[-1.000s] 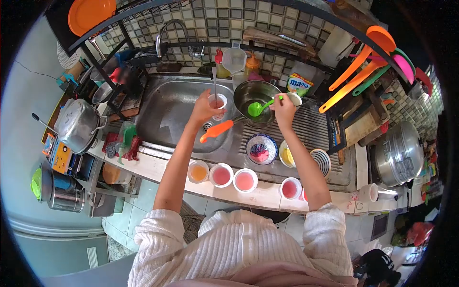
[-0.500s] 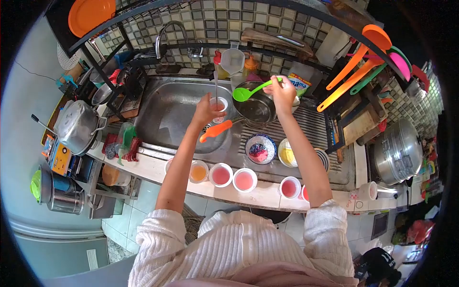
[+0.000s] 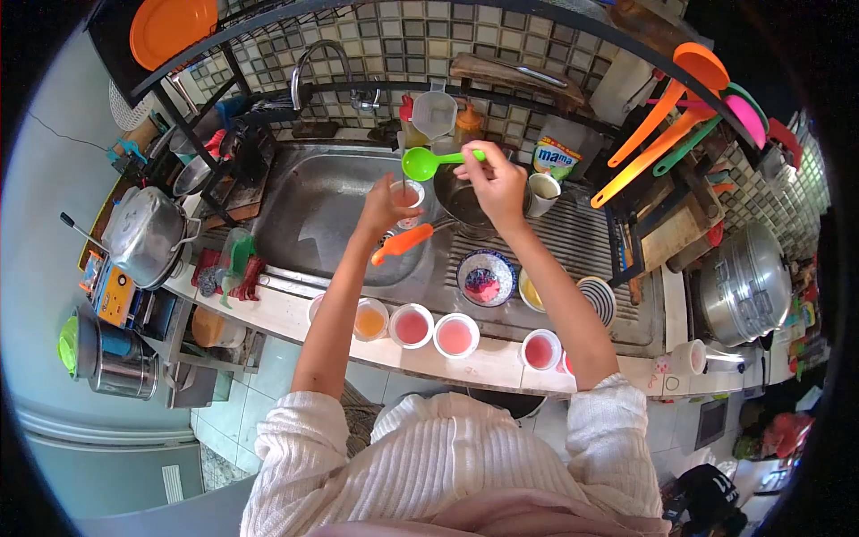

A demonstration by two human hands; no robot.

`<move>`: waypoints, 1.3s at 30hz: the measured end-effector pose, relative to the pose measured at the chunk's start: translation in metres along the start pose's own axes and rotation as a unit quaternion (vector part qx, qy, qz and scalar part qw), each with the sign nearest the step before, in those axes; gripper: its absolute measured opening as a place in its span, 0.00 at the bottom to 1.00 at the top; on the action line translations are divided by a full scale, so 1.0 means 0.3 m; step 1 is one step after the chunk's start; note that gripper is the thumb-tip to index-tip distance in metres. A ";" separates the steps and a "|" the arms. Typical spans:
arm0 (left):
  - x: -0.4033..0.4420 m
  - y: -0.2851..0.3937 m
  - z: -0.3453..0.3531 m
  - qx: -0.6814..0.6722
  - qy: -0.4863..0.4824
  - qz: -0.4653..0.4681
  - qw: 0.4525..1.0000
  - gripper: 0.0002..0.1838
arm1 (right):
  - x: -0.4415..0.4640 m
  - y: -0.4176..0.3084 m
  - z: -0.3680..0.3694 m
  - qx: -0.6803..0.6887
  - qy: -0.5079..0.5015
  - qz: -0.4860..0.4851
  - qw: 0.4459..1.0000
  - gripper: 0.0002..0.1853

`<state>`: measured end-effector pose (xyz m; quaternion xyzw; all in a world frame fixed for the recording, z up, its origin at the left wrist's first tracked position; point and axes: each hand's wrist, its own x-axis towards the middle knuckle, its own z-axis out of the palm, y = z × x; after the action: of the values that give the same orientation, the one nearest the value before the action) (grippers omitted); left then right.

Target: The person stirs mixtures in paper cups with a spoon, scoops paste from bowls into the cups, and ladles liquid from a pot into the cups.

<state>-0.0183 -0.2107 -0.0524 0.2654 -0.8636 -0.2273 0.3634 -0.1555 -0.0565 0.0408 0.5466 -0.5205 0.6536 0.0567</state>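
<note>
A white cup (image 3: 412, 199) with reddish contents is in my left hand (image 3: 386, 208), above the right side of the sink basin. Something thin and grey, perhaps a spoon handle, stands up from it. In my right hand (image 3: 495, 183) is the handle of a bright green ladle (image 3: 419, 165), whose bowl is just above the cup's rim. Below my right hand sits a dark pot (image 3: 456, 199) with an orange handle (image 3: 403, 243). Close by are a patterned bowl (image 3: 486, 278) with pink and dark contents and a white cup (image 3: 543, 192).
Cups of pink liquid (image 3: 412, 326) and one of orange liquid (image 3: 369, 319) line the counter's front edge. Orange ladles (image 3: 698, 67) hang at the upper right. A tap (image 3: 309, 76) rises behind the sink (image 3: 295, 210). A large steamer pot (image 3: 747, 282) stands far right.
My right hand has moved left, bringing the green ladle from over the pot to above the cup. The left hand with its cup has stayed nearly in place.
</note>
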 end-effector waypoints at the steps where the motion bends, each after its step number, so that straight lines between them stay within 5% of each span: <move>1: 0.005 0.019 -0.027 0.000 -0.001 0.000 1.000 0.49 | 0.001 0.022 -0.018 0.030 0.039 0.037 0.998 0.05; 3: 0.016 0.053 -0.082 -0.146 -0.082 -0.119 0.979 0.48 | 0.005 0.058 -0.064 0.092 0.103 0.100 0.985 0.07; 6: 0.038 0.091 -0.134 -0.105 -0.056 -0.079 0.990 0.46 | -0.009 0.150 -0.145 0.139 0.166 0.192 0.957 0.07; 14: 0.065 0.352 -0.288 -0.174 -0.043 -0.047 0.983 0.43 | -0.142 0.293 -0.248 0.083 -0.010 0.448 0.890 0.16; 16: 0.049 0.423 -0.315 -0.105 -0.031 -0.009 0.994 0.41 | -0.152 0.241 -0.270 0.004 -0.054 0.462 0.885 0.22; 19: -0.010 0.525 -0.332 -0.147 -0.096 -0.008 0.985 0.42 | -0.185 0.148 -0.315 -0.369 -0.091 0.206 0.902 0.25; 24: -0.149 0.668 -0.326 -0.192 -0.210 -0.023 0.958 0.41 | -0.195 -0.084 -0.391 -0.286 -0.110 0.203 0.930 0.24; 26: -0.210 0.710 -0.306 -0.128 -0.216 0.078 0.965 0.42 | -0.196 -0.209 -0.421 -0.088 -0.116 0.299 0.943 0.21; 27: -0.235 0.720 -0.284 -0.142 -0.254 0.067 0.954 0.42 | -0.224 -0.211 -0.437 -0.037 -0.090 0.261 0.960 0.17; 36: -0.410 0.649 -0.063 -0.190 -0.380 0.089 0.901 0.40 | -0.370 -0.429 -0.606 0.016 0.024 0.351 0.936 0.15; 39: -0.436 0.610 -0.018 -0.143 -0.414 0.126 0.890 0.41 | -0.443 -0.401 -0.628 -0.010 -0.016 0.377 0.926 0.17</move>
<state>0.0099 0.0081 -0.0084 -0.0191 -0.9200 -0.3901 0.0322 -0.1489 0.2036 0.0387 0.3196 -0.6958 0.6124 -0.1967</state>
